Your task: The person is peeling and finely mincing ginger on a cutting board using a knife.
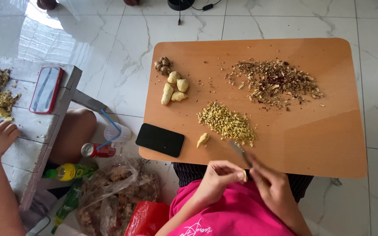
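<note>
One small pale peeled ginger piece [244, 175] sits pinched in our left hand [217, 178] fingers at the orange bench [329, 144] edge; right hand [273, 187] grips a knife [240, 152]. We judge it light, firm, slippery.

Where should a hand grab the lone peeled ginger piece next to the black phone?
Pinch the peeled ginger piece across its narrow middle, from above. It lies flat and elongated on the orange table, apart from the black phone and chopped pile, so both sides look free.
</note>
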